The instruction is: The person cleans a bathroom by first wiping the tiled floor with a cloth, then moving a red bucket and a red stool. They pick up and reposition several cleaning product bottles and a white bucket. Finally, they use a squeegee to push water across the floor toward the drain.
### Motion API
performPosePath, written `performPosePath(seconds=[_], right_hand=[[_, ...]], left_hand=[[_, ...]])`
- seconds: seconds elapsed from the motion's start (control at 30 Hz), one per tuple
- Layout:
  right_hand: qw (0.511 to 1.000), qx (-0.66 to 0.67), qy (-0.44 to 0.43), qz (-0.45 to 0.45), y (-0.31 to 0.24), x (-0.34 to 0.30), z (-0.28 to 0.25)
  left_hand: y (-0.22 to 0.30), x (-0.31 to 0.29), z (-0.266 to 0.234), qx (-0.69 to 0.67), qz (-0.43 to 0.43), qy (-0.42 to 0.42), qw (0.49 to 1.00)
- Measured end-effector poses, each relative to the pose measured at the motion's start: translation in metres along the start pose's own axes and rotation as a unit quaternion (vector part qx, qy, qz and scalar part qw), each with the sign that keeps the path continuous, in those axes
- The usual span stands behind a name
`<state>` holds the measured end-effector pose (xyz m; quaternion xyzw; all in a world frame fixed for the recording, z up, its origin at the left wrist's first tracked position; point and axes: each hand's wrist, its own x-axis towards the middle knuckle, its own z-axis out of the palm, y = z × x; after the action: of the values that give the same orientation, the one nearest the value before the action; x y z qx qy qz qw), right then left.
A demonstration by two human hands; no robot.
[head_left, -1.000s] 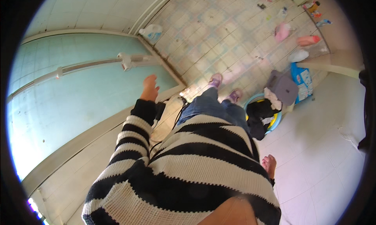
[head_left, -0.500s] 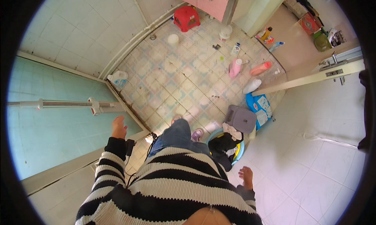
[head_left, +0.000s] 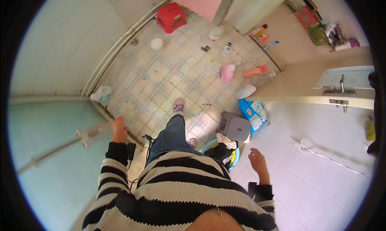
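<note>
My left hand (head_left: pixel 119 129) hangs empty beside the blue-green glass panel (head_left: pixel 44 130), close to the white end piece of a long metal bar (head_left: pixel 82 137). Its fingers are loosely bent and apart. On the other side, my right hand (head_left: pixel 258 163) is held out in the air with nothing in it, fingers slightly curled. Nearest to it is a light-blue basin (head_left: pixel 237 154) heaped with black and pale cloth (head_left: pixel 219 152), partly hidden by my striped sweater. A grey plastic box-like thing (head_left: pixel 235 126) sits just beyond the basin.
A blue packet (head_left: pixel 252 112) and several bottles, among them a pink bottle (head_left: pixel 227 72) and a red one (head_left: pixel 254 71), stand or lie on the tiles. Further off are a red stool (head_left: pixel 171 17), a white tub (head_left: pixel 157 43) and a white jug (head_left: pixel 103 95). An open door (head_left: pixel 313 96) stands at the right.
I have stepped forward, one foot now well ahead on the tiles. The floor things sit lower-left in view. My right hand has swung forward; my left hand stays near the glass panel.
</note>
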<state>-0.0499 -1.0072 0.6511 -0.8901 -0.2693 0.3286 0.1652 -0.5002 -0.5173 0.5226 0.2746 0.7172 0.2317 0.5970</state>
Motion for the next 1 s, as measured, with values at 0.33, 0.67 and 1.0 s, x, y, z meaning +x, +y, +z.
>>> performPosePath(seconds=[0.33, 0.67, 1.0], right_hand=[[0.970, -0.178, 0.090, -0.138, -0.173, 0.126, -0.146], [0.977, -0.202, -0.071, -0.008, -0.131, 0.165, -0.107], [0.981, -0.140, -0.076, -0.113, -0.042, 0.408, -0.084]], left_hand=[[0.117, 0.036, 0.136, 0.028, 0.003, -0.094, 0.995], [0.165, 0.051, 0.195, 0.092, 0.027, -0.072, 0.993], [0.150, 0.038, 0.272, 0.076, -0.042, 0.029, 0.996]])
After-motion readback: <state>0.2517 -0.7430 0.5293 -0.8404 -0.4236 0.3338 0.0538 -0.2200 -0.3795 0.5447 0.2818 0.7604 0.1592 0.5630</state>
